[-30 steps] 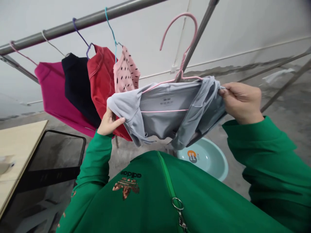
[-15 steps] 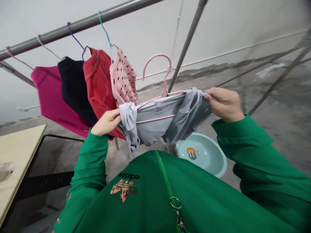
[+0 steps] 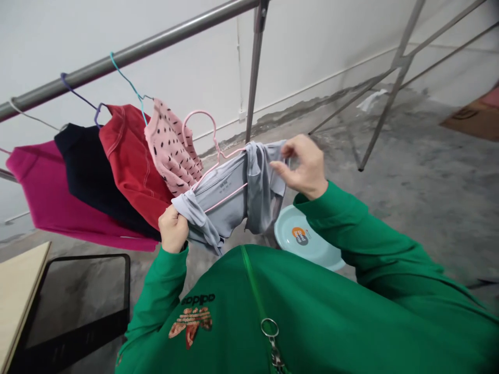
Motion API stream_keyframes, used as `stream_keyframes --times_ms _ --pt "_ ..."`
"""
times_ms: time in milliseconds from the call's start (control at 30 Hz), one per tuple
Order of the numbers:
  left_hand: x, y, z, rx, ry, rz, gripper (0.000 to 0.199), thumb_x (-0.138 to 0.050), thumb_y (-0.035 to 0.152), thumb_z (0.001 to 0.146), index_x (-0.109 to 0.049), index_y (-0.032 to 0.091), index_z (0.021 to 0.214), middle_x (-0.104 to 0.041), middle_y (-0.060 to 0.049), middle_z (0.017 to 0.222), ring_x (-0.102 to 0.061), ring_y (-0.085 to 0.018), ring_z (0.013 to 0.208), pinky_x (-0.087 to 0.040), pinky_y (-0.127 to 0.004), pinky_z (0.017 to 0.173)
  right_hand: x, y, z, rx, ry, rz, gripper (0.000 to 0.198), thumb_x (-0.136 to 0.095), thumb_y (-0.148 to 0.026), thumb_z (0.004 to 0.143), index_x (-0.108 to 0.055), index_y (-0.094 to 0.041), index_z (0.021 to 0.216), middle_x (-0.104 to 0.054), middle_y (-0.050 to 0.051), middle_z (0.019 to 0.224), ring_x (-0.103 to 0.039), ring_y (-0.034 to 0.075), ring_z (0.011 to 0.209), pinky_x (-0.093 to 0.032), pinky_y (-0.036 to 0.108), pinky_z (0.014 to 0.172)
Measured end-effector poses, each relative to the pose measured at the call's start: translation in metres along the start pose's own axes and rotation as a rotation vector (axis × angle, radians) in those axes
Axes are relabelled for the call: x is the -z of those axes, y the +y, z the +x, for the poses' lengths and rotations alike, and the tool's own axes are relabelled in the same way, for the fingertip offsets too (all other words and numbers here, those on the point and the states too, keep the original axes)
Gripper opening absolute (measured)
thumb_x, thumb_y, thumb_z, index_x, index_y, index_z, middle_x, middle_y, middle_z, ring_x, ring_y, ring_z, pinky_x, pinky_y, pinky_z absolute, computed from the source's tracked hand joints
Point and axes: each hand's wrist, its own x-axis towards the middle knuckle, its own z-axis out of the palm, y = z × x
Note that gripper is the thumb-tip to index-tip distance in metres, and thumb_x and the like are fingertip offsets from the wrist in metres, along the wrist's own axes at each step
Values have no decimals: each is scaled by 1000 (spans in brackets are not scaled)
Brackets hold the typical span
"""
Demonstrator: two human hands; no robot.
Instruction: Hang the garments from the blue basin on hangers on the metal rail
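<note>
Grey garment (image 3: 228, 214) on pink hanger (image 3: 214, 136), left hand (image 3: 173, 229) tight on it, right hand (image 3: 306, 169) part-open.

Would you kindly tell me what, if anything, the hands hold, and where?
The left hand grips the grey garment by its left end; the right hand is open at the other.

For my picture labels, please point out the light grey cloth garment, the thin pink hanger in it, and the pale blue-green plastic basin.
Grey garment (image 3: 230, 211): head view, inner side, near the middle.
Pink hanger (image 3: 217, 148): head view, its neck.
Blue-green basin (image 3: 318, 249): head view, bare inner floor.
</note>
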Motion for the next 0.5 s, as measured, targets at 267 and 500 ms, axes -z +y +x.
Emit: stream_keyframes --times_ms 267,500 --pt "-13 2 -9 -27 25 33 24 -44 14 72 -68 16 76 -72 -4 76 -66 -16 72 -51 -24 71 -46 -15 6 -97 67 63 30 -51 -40 86 -43 -20 67 -51 5 69 -52 19 74 -42 34 71" --pt "-15 -21 -10 -42 65 140 28 -43 13 72 -70 17 79 -72 -5 76 -67 -17 74 -49 -24 71 -19 -9 39 -594 -65 1023 27 -62 -29 79 -42 -20 64 -40 -3 57 -44 10 54 -43 25 55"
